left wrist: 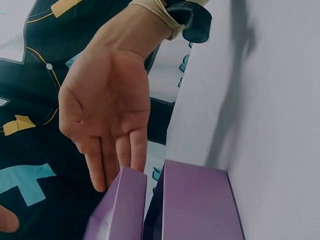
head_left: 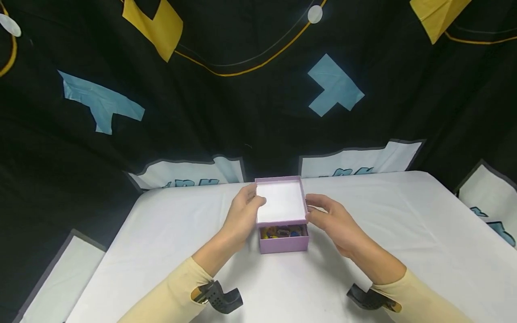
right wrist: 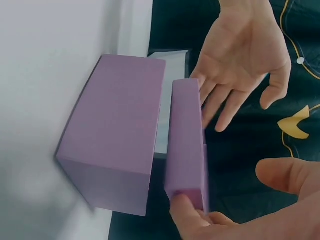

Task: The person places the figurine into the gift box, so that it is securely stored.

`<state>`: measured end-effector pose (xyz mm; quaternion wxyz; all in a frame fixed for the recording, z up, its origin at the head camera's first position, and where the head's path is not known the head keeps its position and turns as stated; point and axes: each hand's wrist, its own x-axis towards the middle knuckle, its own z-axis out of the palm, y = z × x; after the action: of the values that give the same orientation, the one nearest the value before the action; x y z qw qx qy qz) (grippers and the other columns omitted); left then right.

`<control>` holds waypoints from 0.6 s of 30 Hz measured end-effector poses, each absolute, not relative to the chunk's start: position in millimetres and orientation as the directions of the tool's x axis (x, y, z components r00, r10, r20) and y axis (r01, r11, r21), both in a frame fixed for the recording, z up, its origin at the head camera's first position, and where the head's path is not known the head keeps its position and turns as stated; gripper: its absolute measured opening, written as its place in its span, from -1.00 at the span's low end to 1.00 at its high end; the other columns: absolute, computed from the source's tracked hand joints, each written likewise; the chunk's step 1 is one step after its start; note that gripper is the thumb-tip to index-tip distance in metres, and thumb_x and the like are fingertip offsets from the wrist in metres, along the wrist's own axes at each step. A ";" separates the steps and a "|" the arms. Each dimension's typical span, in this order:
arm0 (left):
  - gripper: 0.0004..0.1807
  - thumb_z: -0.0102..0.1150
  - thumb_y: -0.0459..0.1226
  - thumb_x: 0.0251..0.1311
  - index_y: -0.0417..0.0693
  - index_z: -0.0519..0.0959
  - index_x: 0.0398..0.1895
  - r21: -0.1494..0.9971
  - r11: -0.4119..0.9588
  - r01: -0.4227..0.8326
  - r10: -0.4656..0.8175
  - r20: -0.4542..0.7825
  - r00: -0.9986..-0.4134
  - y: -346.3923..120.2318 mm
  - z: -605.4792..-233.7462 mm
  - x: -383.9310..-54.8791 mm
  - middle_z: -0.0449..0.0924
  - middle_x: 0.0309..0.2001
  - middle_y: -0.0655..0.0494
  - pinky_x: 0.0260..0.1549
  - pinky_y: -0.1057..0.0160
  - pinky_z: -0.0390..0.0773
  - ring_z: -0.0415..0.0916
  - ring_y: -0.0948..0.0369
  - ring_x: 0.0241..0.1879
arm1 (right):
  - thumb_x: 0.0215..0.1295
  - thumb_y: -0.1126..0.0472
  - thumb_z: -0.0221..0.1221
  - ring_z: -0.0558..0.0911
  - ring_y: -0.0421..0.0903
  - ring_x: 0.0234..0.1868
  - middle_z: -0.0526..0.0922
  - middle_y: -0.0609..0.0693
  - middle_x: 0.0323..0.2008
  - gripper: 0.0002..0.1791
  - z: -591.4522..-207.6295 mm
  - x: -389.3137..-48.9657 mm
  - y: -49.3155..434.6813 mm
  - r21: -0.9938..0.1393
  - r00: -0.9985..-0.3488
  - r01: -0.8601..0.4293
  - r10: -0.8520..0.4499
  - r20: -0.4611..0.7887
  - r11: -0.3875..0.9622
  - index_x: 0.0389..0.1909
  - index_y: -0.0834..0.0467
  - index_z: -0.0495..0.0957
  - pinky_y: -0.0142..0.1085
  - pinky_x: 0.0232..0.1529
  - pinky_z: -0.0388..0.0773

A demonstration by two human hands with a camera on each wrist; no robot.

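Note:
A purple box lid (head_left: 282, 202), white side up, hangs above a small purple box (head_left: 284, 245). Small colourful items (head_left: 282, 232), some yellow and blue, show in the box. My left hand (head_left: 242, 208) is at the lid's left side, its thumb over the white inside in the head view. In the right wrist view, its fingers look straight against the lid and its thumb stands apart. My right hand (head_left: 333, 217) touches the lid's right side with its fingers; the thumb (right wrist: 275, 172) sticks out, clear of the lid. A gap separates lid and box in the right wrist view.
A white cloth (head_left: 169, 242) covers the table under the box. Behind it hangs a black curtain (head_left: 242, 112) with yellow and blue shapes. Black wrist devices (head_left: 224, 298) sit at both sleeves.

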<state>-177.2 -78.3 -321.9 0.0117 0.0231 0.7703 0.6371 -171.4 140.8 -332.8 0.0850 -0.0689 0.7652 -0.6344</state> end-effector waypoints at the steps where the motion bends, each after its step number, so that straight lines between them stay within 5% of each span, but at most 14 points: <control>1: -0.32 -0.05 -0.16 0.32 -0.12 0.09 0.47 0.982 0.186 0.045 0.038 0.039 -0.999 -78.8 -321.7 -176.5 0.08 0.47 -0.05 0.37 -0.09 0.16 0.12 -0.02 0.41 | 0.30 0.33 0.05 0.34 0.14 0.33 0.30 0.23 0.34 -0.38 -332.5 -172.3 140.4 -0.986 -0.978 0.003 -0.205 -0.039 0.170 0.39 0.30 0.19 0.08 0.38 0.21; 5: -0.31 -0.03 -0.18 0.30 -0.02 0.08 0.49 0.972 0.192 0.132 0.000 0.134 -0.991 -81.0 -320.5 -174.0 0.17 0.41 0.06 0.21 -0.08 0.35 0.21 0.05 0.28 | 0.31 0.33 0.04 0.42 0.16 0.26 0.32 0.26 0.24 -0.34 -330.0 -175.8 137.3 -0.993 -0.983 0.026 -0.179 -0.047 0.117 0.42 0.27 0.13 -0.08 0.25 0.43; 10: -0.29 -0.03 -0.20 0.31 0.07 0.06 0.52 0.951 0.208 0.227 -0.006 0.233 -0.972 -84.0 -319.4 -172.8 0.22 0.28 0.08 0.05 0.03 0.42 0.21 0.10 0.14 | 0.43 0.19 -0.03 0.33 0.16 0.33 0.28 0.25 0.29 -0.40 -324.7 -177.6 134.8 -0.998 -0.980 0.037 -0.193 -0.045 0.044 0.45 0.19 0.12 -0.05 0.24 0.43; 18: -0.55 -0.08 -0.27 0.39 -0.01 0.28 0.33 0.923 0.183 0.339 0.062 0.334 -0.941 -88.0 -325.4 -171.4 0.25 0.16 0.03 0.17 -0.01 0.30 0.21 0.09 0.13 | 0.48 0.08 0.02 0.44 0.14 0.23 0.41 0.23 0.11 -0.57 -321.3 -178.0 138.3 -0.987 -0.982 -0.061 -0.168 0.086 -0.147 0.14 0.33 0.31 -0.17 0.24 0.44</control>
<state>-171.4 -88.0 -325.4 -0.1110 0.1317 0.7610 0.6254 -178.0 138.3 -321.3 0.0356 -0.0879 0.6522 -0.7521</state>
